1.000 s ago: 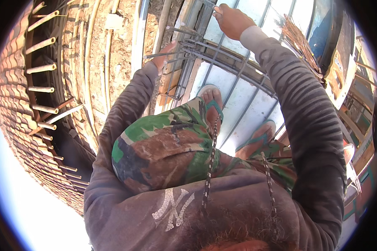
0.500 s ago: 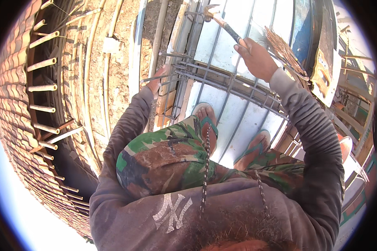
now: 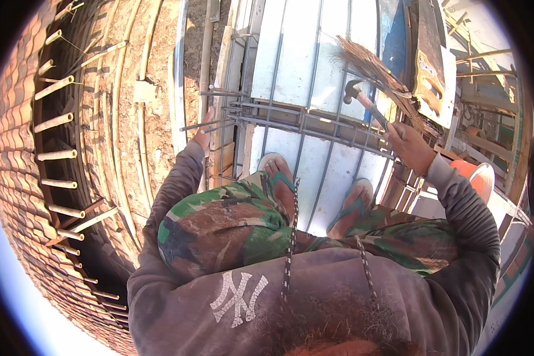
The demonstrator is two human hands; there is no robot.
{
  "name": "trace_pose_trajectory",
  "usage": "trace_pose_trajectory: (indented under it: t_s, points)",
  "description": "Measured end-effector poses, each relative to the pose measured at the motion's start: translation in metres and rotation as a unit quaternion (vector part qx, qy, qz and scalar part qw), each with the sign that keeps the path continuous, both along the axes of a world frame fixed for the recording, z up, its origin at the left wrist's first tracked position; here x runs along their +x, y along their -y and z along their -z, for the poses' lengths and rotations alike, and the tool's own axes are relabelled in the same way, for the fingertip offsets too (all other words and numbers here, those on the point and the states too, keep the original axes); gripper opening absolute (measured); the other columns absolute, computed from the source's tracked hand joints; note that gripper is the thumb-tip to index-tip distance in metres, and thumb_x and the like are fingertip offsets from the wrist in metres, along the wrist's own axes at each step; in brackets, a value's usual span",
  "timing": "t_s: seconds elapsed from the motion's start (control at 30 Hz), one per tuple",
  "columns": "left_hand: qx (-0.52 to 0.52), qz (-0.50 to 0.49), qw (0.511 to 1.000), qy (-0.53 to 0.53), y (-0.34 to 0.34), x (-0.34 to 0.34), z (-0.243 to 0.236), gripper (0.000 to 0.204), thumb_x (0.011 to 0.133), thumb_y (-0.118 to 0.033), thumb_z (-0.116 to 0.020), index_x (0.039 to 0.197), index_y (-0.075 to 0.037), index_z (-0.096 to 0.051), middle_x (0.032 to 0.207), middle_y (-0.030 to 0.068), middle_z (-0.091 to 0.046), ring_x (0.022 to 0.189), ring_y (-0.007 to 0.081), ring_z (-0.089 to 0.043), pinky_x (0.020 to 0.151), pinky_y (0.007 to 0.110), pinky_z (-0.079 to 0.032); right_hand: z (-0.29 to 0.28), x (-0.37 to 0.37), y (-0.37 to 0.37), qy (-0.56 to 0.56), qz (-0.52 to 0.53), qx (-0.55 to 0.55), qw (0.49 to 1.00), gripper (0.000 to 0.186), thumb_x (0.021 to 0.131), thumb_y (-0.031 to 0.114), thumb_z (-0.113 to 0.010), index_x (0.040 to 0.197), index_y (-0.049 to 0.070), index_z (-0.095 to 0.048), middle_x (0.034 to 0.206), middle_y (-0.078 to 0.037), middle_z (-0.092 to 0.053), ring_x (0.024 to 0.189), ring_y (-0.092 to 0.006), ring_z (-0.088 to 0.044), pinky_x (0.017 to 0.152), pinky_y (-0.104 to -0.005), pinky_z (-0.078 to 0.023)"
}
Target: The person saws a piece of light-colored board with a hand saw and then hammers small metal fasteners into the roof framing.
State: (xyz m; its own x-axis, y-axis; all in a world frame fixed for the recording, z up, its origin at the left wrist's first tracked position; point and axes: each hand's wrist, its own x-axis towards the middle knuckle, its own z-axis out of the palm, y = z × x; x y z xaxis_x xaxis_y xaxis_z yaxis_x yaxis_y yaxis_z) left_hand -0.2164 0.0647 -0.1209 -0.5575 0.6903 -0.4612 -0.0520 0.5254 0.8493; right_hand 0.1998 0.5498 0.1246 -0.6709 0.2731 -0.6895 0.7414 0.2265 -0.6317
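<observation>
My left hand [image 3: 203, 130] is at the left end of the rebar bundle [image 3: 236, 110], beside an upright timber, its visible fingers stretched out and partly hidden behind bars. My right hand [image 3: 408, 143] is closed on the handle of a hammer [image 3: 355, 92], whose head is raised toward the upper left, over the right part of the steel grid. A twig broom [image 3: 366, 59] lies just beyond the hammer. My sandalled feet [image 3: 276, 175] stand on a white sheet [image 3: 317, 172] under the bars.
Bamboo poles [image 3: 143, 59] run over rough ground on the left, beside a tiled roof [image 3: 15, 154] with protruding bamboo ends. A handsaw [image 3: 428, 92] lies on a board at upper right. An orange-rimmed bucket [image 3: 480, 184] and timber scaffolding [image 3: 486, 127] are on the right.
My right hand has swung down and rightward with the hammer, away from the top of the grid. My left hand stays by the bar ends; the view has shifted slightly.
</observation>
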Motion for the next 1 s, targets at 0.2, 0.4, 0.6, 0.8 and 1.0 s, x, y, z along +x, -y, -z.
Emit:
trace_pose_trajectory:
  t_s: [0.2,0.4,0.6,0.8,1.0]
  points:
    - [-0.043,-0.147,0.948,0.278,-0.039,0.031,-0.068,0.092,0.100,-0.073,-0.042,0.163,-0.007,-0.028,0.160,0.0131,-0.043,0.146,0.0259,-0.041,0.120,0.050,-0.036,0.033,0.021,0.010,0.015,0.091,-0.066,0.994,0.022,0.109,0.022,-0.054,0.093,0.007,-0.053,0.073,0.007,-0.042,0.063,-0.0030,-0.038,0.054,-0.0272,-0.032]
    - [-0.028,-0.082,0.988,0.126,0.054,0.053,-0.047,0.069,0.102,-0.049,-0.059,0.148,0.002,-0.050,0.148,0.0145,-0.055,0.135,0.0214,-0.051,0.114,0.039,-0.039,0.007,0.002,0.012,0.005,0.070,-0.074,0.995,0.020,0.105,0.023,-0.058,0.095,0.006,-0.055,0.076,0.006,-0.044,0.066,-0.0039,-0.039,0.056,-0.0279,-0.034]
    - [-0.238,-0.017,0.970,-0.043,-0.003,0.089,-0.093,0.083,0.096,-0.047,-0.071,0.146,0.015,-0.046,0.122,0.0268,-0.071,0.114,0.0318,-0.070,0.096,0.037,-0.054,0.039,0.018,0.006,-0.025,0.060,-0.039,0.997,0.015,0.104,0.019,-0.057,0.097,0.006,-0.056,0.077,0.006,-0.044,0.068,-0.0049,-0.039,0.058,-0.0286,-0.034]
    - [-0.146,-0.026,0.957,-0.250,0.021,0.092,-0.063,0.056,0.103,-0.042,-0.064,0.123,0.011,-0.063,0.089,0.0161,-0.073,0.083,0.0189,-0.065,0.077,0.039,-0.053,0.042,0.014,0.016,-0.015,0.045,-0.070,0.996,0.015,0.104,0.019,-0.057,0.099,0.004,-0.057,0.073,0.005,-0.044,0.066,-0.0053,-0.042,0.056,-0.0293,-0.036]
    - [-0.152,-0.005,0.966,-0.207,0.012,0.092,-0.072,0.061,0.102,-0.046,-0.060,0.117,0.014,-0.063,0.090,0.0301,-0.071,0.082,0.0401,-0.071,0.077,0.046,-0.053,0.041,0.016,0.019,0.005,0.042,-0.073,0.996,0.018,0.104,0.020,-0.055,0.106,0.003,-0.057,0.070,0.002,-0.047,0.054,-0.0070,-0.045,0.044,-0.0289,-0.039]
